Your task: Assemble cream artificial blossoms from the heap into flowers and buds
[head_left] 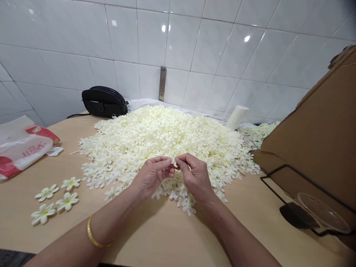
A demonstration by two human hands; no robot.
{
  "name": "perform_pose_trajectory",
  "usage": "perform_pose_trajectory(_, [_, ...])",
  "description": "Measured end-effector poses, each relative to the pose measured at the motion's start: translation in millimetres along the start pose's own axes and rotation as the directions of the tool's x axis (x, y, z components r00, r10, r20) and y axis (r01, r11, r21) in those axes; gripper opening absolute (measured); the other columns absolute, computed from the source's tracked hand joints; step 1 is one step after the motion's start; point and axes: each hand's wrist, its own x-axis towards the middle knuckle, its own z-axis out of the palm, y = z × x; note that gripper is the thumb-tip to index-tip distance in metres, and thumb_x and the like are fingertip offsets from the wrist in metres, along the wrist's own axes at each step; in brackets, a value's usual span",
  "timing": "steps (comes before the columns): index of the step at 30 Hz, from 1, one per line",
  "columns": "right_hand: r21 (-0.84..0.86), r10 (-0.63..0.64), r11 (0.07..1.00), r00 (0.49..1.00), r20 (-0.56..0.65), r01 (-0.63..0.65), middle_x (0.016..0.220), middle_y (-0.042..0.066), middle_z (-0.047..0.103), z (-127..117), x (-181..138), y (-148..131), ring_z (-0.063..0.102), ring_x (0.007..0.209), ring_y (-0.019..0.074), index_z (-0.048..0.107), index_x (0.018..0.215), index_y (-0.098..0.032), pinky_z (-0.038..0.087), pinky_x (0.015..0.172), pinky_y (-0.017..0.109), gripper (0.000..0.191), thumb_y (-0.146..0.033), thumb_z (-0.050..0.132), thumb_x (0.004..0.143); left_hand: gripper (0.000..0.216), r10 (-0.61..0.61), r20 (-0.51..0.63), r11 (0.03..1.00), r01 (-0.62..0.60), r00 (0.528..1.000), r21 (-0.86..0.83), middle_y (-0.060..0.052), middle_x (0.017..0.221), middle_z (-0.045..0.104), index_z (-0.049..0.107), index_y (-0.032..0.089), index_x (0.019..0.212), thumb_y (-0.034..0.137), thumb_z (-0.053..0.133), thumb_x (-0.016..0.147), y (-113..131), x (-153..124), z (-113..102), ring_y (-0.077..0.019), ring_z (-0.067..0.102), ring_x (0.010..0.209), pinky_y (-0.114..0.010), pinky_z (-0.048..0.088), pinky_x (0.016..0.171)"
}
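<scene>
A big heap of cream-white fabric flower petals (164, 137) covers the middle of the tan table (155, 237). Over its near edge my left hand (152, 174) and my right hand (194, 174) meet. Both pinch the same small white petal piece (174, 161) between thumb and fingertips. A gold bangle (94, 237) sits on my left wrist. Several finished flowers with yellow centres (55, 200) lie apart at the front left.
A black pouch (104, 102) with a cord rests by the tiled wall at the back. A red-and-white plastic bag (22, 148) lies at the left. A brown cardboard box (314, 141), a black wire frame (280, 196) and a clear lid (322, 213) stand at the right. A white roll (236, 116) stands behind the heap.
</scene>
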Motion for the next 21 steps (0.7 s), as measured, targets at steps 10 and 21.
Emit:
perform_pose_trajectory(10, [0.003, 0.014, 1.0, 0.999, 0.031, -0.014, 0.065, 0.0, 0.056, 2.1, -0.9, 2.7, 0.051, 0.062, 0.0116, 0.059, 0.073, -0.016, 0.04, 0.06, 0.023, 0.017, -0.021, 0.045, 0.082, 0.013, 0.014, -0.058, 0.998, -0.01, 0.998, 0.058, 0.001, 0.05, 0.057, 0.058, 0.011, 0.06, 0.008, 0.068, 0.054, 2.2, -0.8, 2.1, -0.0088, 0.055, 0.047, -0.02, 0.044, 0.048])
perform_pose_trajectory(21, [-0.088, -0.159, 0.983, 0.987, 0.019, 0.16, 0.075, 0.003, 0.059, 1.3, -0.1, -1.6, 0.055, 0.069, 0.0138, 0.057, 0.08, -0.017, 0.044, 0.064, 0.026, 0.012, -0.016, 0.045, 0.08, 0.013, 0.074, -0.094, 0.997, -0.071, 0.993, 0.036, -0.001, 0.054, 0.061, 0.06, 0.01, 0.062, 0.012, 0.071, 0.055, 2.6, -0.9, 2.6, -0.0085, 0.056, 0.049, -0.021, 0.046, 0.053])
